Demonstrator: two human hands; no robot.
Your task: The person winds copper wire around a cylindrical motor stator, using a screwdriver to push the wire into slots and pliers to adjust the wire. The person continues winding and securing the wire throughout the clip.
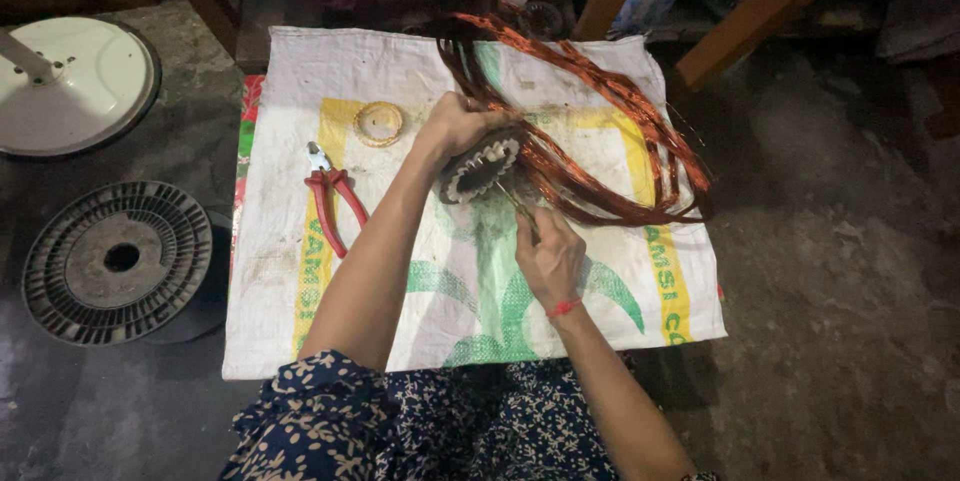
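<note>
- The motor core [481, 167], a ring of slotted metal, sits near the middle of the white sack [290, 271] spread on the floor, tilted up on edge rather than lying flat.
- Your left hand [452, 126] is closed over the top rim of the core, its grip wrapped around it to steady it.
- Your right hand [548, 256], just below the core, is closed on a thin tool [519, 204] whose tip points up at the core's lower edge; what kind of tool it is cannot be made out.
- Long loops of copper wire [610, 131] run out of the core toward the sack's far right corner and arch back over the core.
- By the look of it you are working the wire into or out of the slots; the next move seems to call for a firm hold on the core and small, careful motions of the tool tip.
- Left of the core lie red-handled pliers [334, 203], and beyond them a small roll of tape [378, 124].
- The sack has bare cloth below the core, toward you, and along its left side past the pliers.
- Off the sack's left edge lie a grey slotted disc [118, 262] and a white round plate [72, 86]; wooden legs [770, 11] stand past its far edge.
</note>
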